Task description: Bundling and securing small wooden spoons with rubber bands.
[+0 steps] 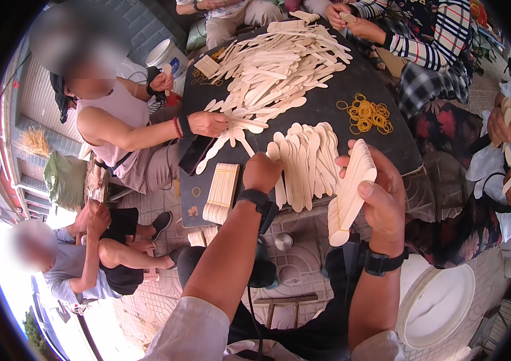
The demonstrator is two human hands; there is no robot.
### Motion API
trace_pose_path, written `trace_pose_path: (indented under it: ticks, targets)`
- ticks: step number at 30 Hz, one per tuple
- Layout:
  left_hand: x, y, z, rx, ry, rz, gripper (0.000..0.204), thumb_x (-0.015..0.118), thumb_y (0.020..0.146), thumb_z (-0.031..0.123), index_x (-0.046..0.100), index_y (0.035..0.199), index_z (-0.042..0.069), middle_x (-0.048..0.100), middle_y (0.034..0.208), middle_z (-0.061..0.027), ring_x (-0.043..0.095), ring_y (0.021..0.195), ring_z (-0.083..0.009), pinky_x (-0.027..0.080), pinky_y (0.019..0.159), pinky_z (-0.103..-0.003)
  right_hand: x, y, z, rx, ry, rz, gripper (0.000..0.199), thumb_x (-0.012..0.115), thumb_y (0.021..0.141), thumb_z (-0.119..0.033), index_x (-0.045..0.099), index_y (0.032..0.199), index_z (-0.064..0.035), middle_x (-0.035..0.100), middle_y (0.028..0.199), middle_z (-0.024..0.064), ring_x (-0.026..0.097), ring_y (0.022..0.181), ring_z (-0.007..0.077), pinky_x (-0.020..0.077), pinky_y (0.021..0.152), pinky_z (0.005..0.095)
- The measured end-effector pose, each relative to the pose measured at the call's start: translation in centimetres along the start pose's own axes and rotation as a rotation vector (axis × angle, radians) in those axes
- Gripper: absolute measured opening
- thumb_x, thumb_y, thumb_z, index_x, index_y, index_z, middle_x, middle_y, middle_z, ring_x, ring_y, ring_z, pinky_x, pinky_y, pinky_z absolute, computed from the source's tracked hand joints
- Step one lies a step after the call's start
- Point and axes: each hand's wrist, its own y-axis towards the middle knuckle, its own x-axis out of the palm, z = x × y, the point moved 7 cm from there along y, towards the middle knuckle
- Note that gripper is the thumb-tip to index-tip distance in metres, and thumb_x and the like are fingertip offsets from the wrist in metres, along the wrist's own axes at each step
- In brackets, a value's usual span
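My right hand (388, 195) is wrapped round a thick stack of flat wooden spoons (352, 189), held tilted above the near table edge. A yellow rubber band circles the stack's lower end. My left hand (263, 172) is closed at the left end of a fanned row of loose wooden spoons (309, 162), its fingers on the outermost spoon; the fingertips are partly hidden. Left of that hand, a neat block of stacked wooden spoons (222, 191) lies on the dark table (334, 114).
A big heap of wooden spoons (279, 60) covers the table's far part. Yellow rubber bands (365, 114) lie in a pile at right. A co-worker's hand (207, 123) reaches among spoons from the left. Other people sit around. A white bucket (436, 298) stands on the floor at lower right.
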Motion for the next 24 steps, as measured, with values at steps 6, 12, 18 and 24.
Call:
trace_pose_path:
  ticks: [6,12,18,24]
  targets:
    - [0.5,-1.8,2.4,0.032,0.056,-0.017,0.035,0.070,0.071,0.035,0.061,0.078,0.002,0.065,0.077,-0.0170,0.064,0.076,-0.0333,0.050,0.066,-0.041,-0.1,0.0,0.0,0.004,0.017,-0.041,0.062,0.071,0.071,-0.011,0.045,0.125,0.0051,0.061,0.107,0.0116,0.056,0.096,0.0119,0.0443,0.083,0.0253]
    - [0.8,-1.0,0.2,0.039,-0.183,0.001,0.030,0.074,0.069,0.027,0.060,0.071,0.001,0.064,0.069,-0.0159,0.063,0.066,-0.0292,0.049,0.061,-0.037,0.2,-0.1,-0.4,-0.005,0.026,-0.041,0.062,0.071,0.071,-0.011,0.045,0.125,0.0054,0.061,0.107,0.0111,0.056,0.098,0.0127,0.0449,0.082,0.0246]
    - [1.1,-0.6,-1.3,0.061,-0.277,0.040,0.028,0.073,0.071,0.024,0.061,0.073,-0.002,0.062,0.066,-0.0155,0.061,0.060,-0.0261,0.048,0.059,-0.036,0.4,0.0,-0.4,-0.012,0.012,-0.063,0.060,0.071,0.071,-0.012,0.047,0.123,0.0059,0.060,0.109,0.0110,0.056,0.103,0.0158,0.0433,0.088,0.0277]
    - [2.1,0.2,-3.1,0.019,-0.400,0.049,0.025,0.071,0.072,0.022,0.062,0.073,-0.002,0.063,0.067,-0.0165,0.063,0.062,-0.0273,0.049,0.060,-0.036,0.7,0.0,-0.3,-0.006,-0.006,-0.070,0.059,0.071,0.071,-0.014,0.048,0.122,0.0059,0.058,0.112,0.0113,0.056,0.104,0.0166,0.0422,0.091,0.0291]
